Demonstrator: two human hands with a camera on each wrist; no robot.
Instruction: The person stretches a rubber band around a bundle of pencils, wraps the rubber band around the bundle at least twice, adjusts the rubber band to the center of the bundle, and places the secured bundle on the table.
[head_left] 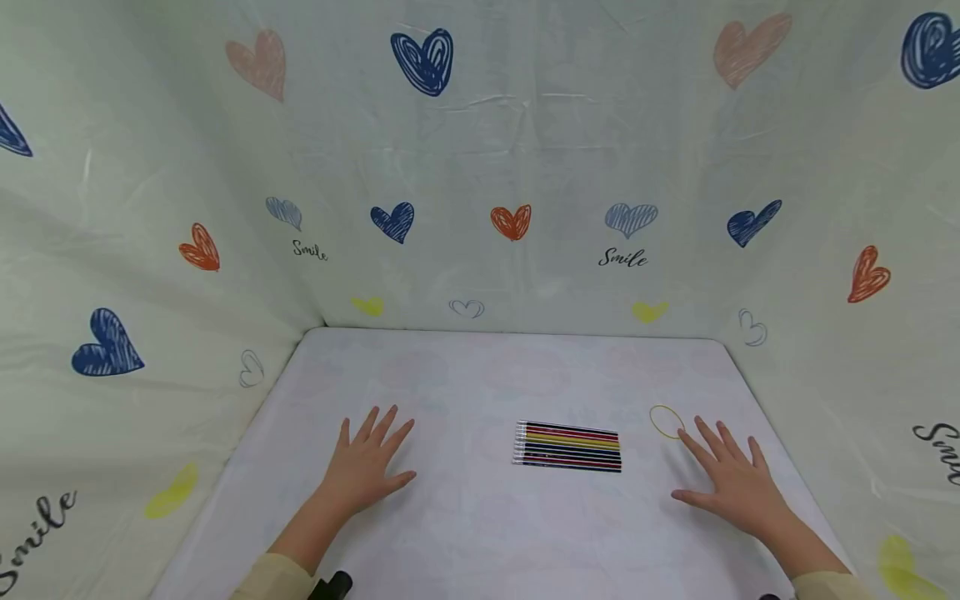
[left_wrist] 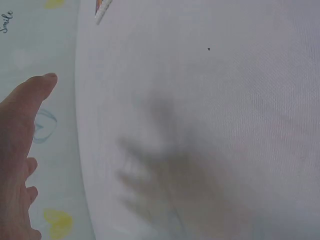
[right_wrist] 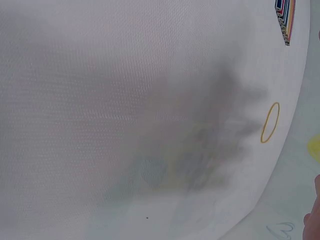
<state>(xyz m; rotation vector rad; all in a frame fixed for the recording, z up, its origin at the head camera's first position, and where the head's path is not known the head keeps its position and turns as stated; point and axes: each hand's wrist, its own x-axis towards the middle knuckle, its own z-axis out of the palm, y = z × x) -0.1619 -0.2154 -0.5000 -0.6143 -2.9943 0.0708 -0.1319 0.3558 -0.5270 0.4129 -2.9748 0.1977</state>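
Observation:
Several pencils (head_left: 568,447) lie side by side in a flat row on the white table, with black, red and yellow bodies and silvery ends toward the left. To their right is a thin yellow rubber band (head_left: 667,422), which also shows as a narrow loop (right_wrist: 270,122) in the right wrist view. My left hand (head_left: 363,471) is spread over the table left of the pencils, fingers straight and holding nothing. My right hand (head_left: 731,479), spread as well and holding nothing, has its index fingertip right at the band's edge in the head view.
The white table (head_left: 450,533) has rounded far corners. Around it hangs a pale curtain (head_left: 562,150) printed with hearts and "Smile" lettering, close along the back and both sides. A dark object (head_left: 332,586) shows by the left sleeve at the bottom edge.

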